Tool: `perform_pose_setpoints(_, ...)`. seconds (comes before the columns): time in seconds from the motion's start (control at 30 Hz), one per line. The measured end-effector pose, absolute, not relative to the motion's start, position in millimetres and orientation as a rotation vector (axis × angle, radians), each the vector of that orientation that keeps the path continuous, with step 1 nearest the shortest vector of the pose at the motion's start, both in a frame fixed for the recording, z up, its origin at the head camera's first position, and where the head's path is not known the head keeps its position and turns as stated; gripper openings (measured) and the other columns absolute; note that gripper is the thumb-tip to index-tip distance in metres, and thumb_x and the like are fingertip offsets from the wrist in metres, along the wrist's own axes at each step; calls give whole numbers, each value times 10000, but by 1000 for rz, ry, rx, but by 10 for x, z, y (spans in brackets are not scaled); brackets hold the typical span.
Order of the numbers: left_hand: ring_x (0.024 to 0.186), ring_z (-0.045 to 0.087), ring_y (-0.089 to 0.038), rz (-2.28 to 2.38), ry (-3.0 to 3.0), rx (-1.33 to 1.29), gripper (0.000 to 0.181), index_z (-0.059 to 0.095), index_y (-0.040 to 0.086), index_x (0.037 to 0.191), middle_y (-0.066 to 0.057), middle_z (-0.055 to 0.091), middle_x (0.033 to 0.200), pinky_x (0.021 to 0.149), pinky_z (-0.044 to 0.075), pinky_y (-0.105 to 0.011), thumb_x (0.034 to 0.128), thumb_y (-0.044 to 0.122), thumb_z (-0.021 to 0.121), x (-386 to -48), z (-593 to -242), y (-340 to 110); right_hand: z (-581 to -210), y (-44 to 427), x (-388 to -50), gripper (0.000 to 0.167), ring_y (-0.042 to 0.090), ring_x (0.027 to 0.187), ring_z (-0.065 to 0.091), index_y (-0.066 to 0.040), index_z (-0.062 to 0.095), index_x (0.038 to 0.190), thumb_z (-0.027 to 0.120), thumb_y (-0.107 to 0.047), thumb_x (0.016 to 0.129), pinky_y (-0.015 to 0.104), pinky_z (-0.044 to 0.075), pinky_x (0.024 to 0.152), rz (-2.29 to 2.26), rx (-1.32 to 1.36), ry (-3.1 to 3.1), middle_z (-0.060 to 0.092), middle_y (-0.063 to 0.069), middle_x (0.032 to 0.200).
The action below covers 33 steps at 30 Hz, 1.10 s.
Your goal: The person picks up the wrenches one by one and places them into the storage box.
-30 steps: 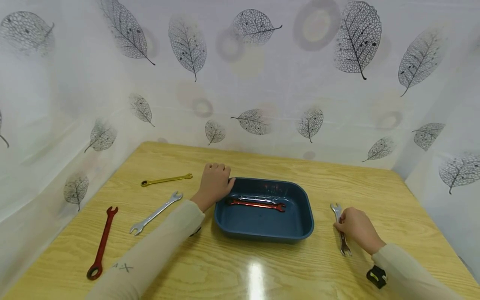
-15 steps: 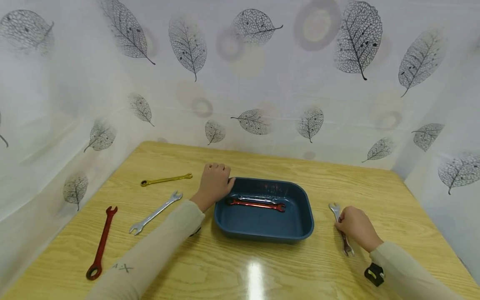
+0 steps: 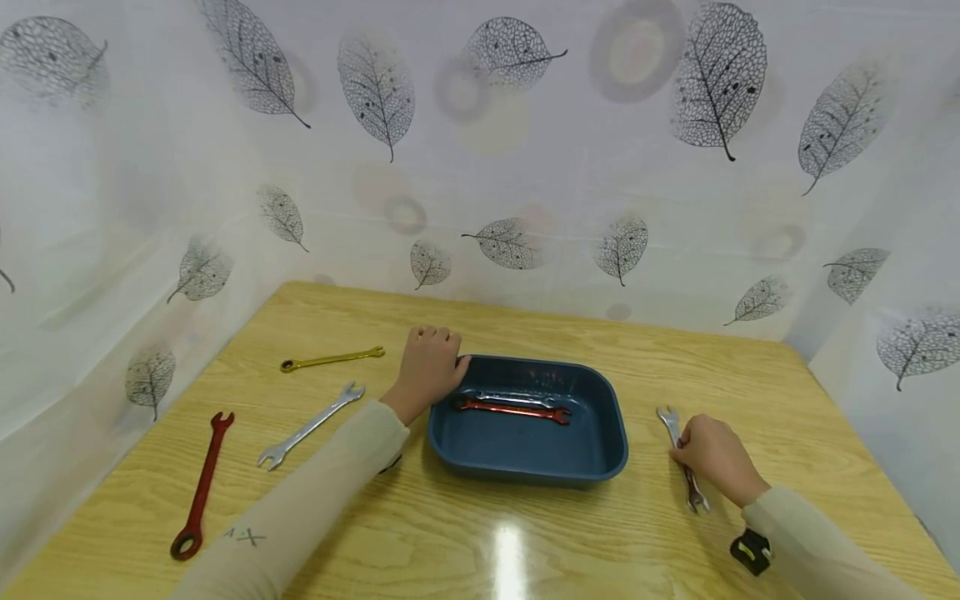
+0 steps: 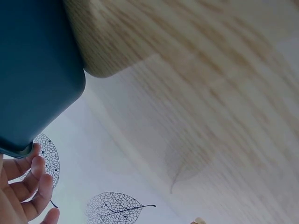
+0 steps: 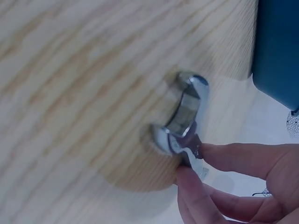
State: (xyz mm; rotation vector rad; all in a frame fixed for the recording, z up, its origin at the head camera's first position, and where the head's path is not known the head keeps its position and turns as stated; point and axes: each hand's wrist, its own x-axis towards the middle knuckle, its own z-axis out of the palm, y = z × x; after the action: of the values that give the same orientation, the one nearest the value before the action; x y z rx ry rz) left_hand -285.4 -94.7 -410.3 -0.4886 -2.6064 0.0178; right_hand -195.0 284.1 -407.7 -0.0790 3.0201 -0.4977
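Observation:
My left hand [image 3: 429,372] holds the far left corner of a dark blue plastic tray [image 3: 525,477], its thumb at the rim. In the left wrist view the curled fingers [image 4: 30,179] touch the tray's edge. Inside the tray lie a red wrench [image 3: 517,409] and a silver wrench [image 3: 517,399], side by side. To the right of the tray, my right hand [image 3: 716,458] pinches a silver open-end wrench [image 3: 670,421] around its middle. The right wrist view has thumb and fingers on the shank, just behind the open jaw of that wrench [image 5: 187,112].
On the left of the wooden table [image 3: 585,542] lie a yellow wrench [image 3: 333,360], a silver open-end wrench [image 3: 311,425] and a dark red wrench [image 3: 204,492]. A white leaf-printed curtain [image 3: 555,167] surrounds the table's back and sides.
The silver wrench under my right hand has turned slightly, its far end shifting a little left and its near end a little right. My left hand and the tray have stayed put.

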Motion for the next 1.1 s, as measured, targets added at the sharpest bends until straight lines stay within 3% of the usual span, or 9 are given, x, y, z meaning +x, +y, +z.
perform_pose_setpoints(0.23,896,630,-249,21,-2612,-488,306,673,90,949,-80,690,952,885,453,-446,881,383,617,-2861,-4105,-947,-4078,2840,-1951,363,71,402,328,-82,510,479,680,-40,797,219,289,438,-501,-81,3020,353,-63,414)
perform_pose_setpoints(0.33,893,630,-250,17,-2607,-490,301,673,89,943,-81,690,948,880,453,-447,878,378,621,-2858,-4106,-947,-4074,2854,-1950,298,79,429,360,-54,561,527,682,-48,800,227,308,445,-490,-103,3030,423,-48,446)
perform_pose_setpoints(0.47,885,629,-248,21,-2597,-493,293,673,92,933,-79,691,941,876,453,-444,877,375,623,-2858,-4110,-947,-4072,2901,-1936,112,102,510,491,13,677,729,700,-75,795,258,388,490,-522,-123,3024,639,42,625)
perform_pose_setpoints(0.67,902,628,-250,23,-2607,-490,300,674,92,945,-81,689,955,883,454,-447,882,379,618,-2855,-4106,-948,-4106,2971,-1928,248,127,632,618,87,697,962,715,-90,789,292,498,562,-654,-30,2976,709,151,819)
perform_pose_setpoints(1.1,892,635,-256,28,-2596,-498,307,672,81,942,-88,690,955,871,466,-441,881,377,621,-2850,-4105,-950,-4129,2969,-1926,202,115,594,621,84,708,941,696,-56,795,273,495,540,-738,-10,2976,718,146,784)
